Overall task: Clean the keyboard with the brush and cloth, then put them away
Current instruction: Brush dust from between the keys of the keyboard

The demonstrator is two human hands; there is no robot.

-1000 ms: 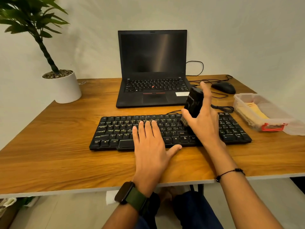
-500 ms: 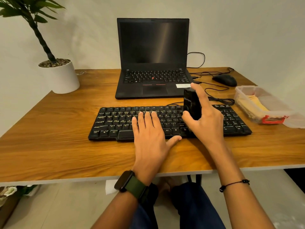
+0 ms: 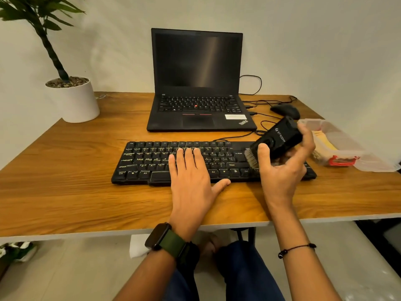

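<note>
Left hand [image 3: 191,177] flat, fingers straight, pressing on keyboard [image 3: 152,161] middle keys. Right hand [image 3: 282,168] gripping black brush [image 3: 280,137], tilted, bristles at keyboard's right end. Keyboard near bench [image 3: 65,192] front edge. Clear container [image 3: 347,153] at right holding yellow cloth [image 3: 323,140]. Further back: laptop [image 3: 197,83], mouse [image 3: 284,109], potted plant [image 3: 73,98].

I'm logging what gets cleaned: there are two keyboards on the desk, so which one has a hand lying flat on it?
The separate black keyboard nearest the desk's front edge; the left hand lies flat on its keys. The laptop behind it is untouched.
</note>
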